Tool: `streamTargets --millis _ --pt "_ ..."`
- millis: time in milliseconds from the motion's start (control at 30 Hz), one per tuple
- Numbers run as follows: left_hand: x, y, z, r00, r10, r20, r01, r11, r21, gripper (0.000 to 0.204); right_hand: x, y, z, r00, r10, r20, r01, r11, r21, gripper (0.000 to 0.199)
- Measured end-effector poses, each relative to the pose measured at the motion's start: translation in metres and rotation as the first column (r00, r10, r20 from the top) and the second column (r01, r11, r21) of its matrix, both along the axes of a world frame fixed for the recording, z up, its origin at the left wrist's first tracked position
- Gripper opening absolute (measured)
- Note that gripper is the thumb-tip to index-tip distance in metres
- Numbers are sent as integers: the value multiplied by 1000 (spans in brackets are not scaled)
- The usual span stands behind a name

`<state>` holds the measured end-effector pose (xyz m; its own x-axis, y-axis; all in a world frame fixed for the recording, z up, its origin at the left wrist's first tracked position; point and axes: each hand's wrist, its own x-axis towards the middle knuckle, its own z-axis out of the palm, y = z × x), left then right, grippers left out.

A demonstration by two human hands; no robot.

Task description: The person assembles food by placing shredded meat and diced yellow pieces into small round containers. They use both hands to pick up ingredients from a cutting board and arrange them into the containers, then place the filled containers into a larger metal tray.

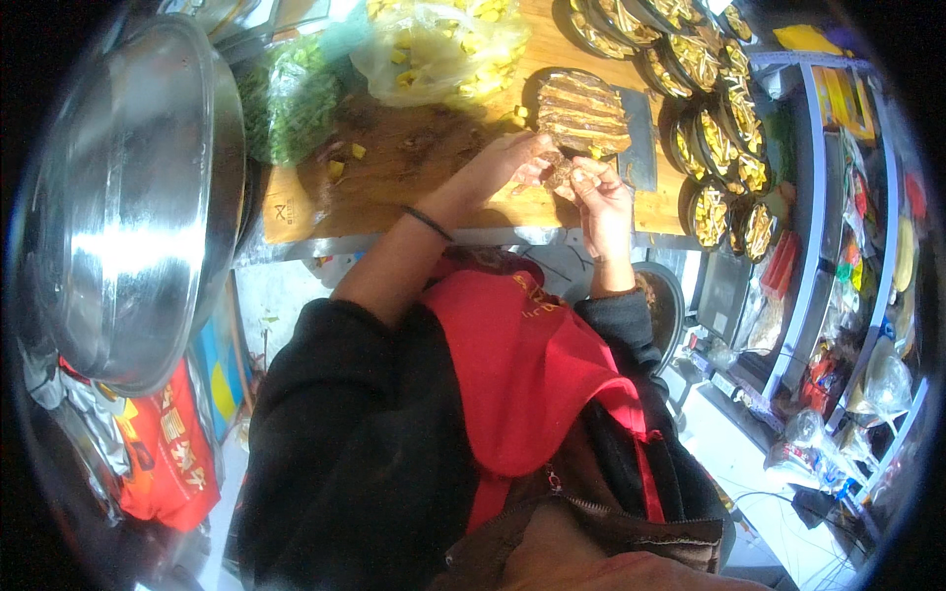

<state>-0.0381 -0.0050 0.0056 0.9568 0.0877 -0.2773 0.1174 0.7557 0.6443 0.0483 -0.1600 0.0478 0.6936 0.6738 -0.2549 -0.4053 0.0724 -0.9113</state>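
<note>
In front of me, above the near edge of a wooden board (394, 202), both hands are closed on a small brown piece of food (559, 177) that looks like cooked meat. My left hand (517, 163) pinches it from the left. On its other side, the fingers of my right hand (601, 192) grip it too. Just beyond them lies a row of brown, meat-like slices (581, 106), set side by side in a dark dish. A dark flat slab (639, 138) lies to the right of the slices.
Dark bowls (711, 138) of pale strips crowd the right end of the board. Bags of yellow chunks (439, 49) and greens (289, 103) lie at the back left. A large metal basin (128, 207) rises at left; packed shelves (813, 227) stand at right.
</note>
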Motion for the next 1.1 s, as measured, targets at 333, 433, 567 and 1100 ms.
streamTargets --millis 333,433,567,1100 --pt "6 -10 1 982 -115 151 38 899 435 44 4 -6 8 993 -104 60 106 994 -33 21" --pt "8 -11 -8 974 -119 192 36 922 386 34 4 -6 10 995 -61 84 71 991 -113 25" --pt "7 -12 -9 995 -9 99 -45 845 533 24 2 -6 8 990 -14 138 39 984 -175 26" --pt "9 -13 15 980 180 84 -156 438 885 15 16 -9 2 947 -40 318 145 939 -313 17"
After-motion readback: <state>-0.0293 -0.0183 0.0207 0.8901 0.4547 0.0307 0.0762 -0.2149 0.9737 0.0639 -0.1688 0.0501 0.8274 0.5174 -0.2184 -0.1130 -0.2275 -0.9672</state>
